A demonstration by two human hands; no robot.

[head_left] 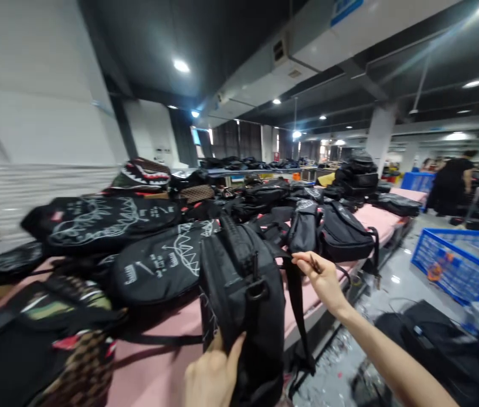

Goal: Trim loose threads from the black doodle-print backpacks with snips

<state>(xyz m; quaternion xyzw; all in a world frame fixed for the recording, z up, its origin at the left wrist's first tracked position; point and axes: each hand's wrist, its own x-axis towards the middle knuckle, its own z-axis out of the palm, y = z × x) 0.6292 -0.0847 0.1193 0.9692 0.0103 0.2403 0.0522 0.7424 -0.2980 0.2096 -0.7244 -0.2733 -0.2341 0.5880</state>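
Nearest, the left hand (212,376) grips the lower edge of the black bag (239,294), thumb pressed on its face; the bag stands upright at the near edge of the pink table (150,384). Right of it and slightly farther, the right hand (323,278) pinches the bag's strap (296,305) between fingertips, held out rightward. Printed bags (158,265) crowd the left; a blue crate (455,265) sits far right.

Bags (154,265) lie on the table (377,217), crate (455,268) apparently right of it.
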